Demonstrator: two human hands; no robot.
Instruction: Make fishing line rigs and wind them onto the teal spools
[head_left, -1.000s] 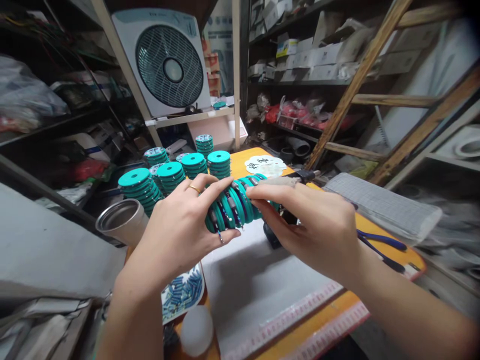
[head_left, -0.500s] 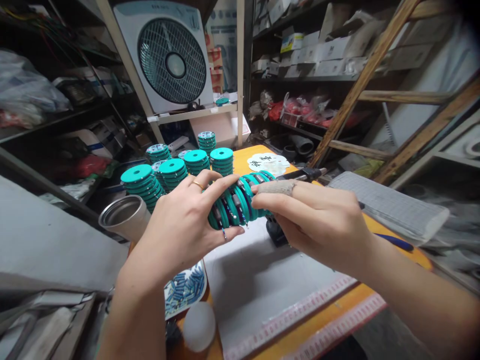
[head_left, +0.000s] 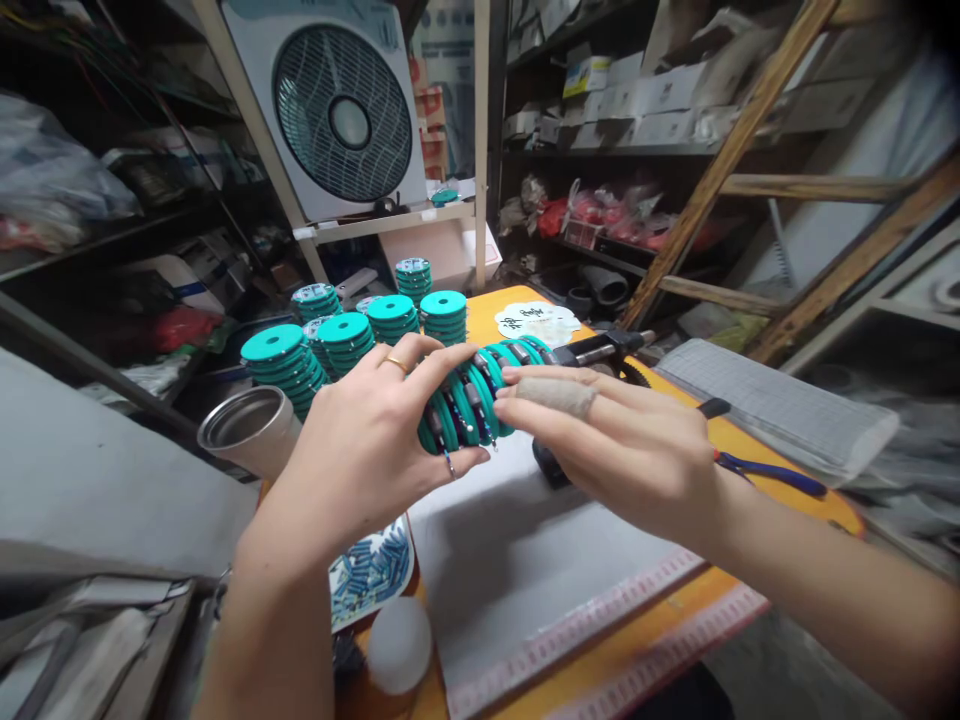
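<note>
A row of teal foam line spools (head_left: 469, 400) lies on its side above the table, with dark weights and small beads along the rims. My left hand (head_left: 367, 430) is closed around its left end, fingers over the top and thumb underneath. My right hand (head_left: 630, 440) rests its outstretched fingers against the right part of the row; one finger wears a beige wrap, and the thumb is hidden. Behind the right hand, a black metal device (head_left: 600, 350) extends from the row's right end. Several stacks of teal spools (head_left: 346, 328) stand beyond my left hand.
A steel cup (head_left: 251, 425) stands at left. Below it are a tray (head_left: 410, 580) of small blue pieces and a round white object (head_left: 399, 645). Blue-handled pliers (head_left: 780, 475) and a grey pad (head_left: 780, 410) lie at right. A box fan (head_left: 349, 120) and wooden ladder (head_left: 720, 160) stand behind.
My right hand's fingers have straightened from a bent pinch at the spools and now lie along them. The left hand keeps its hold in nearly the same place.
</note>
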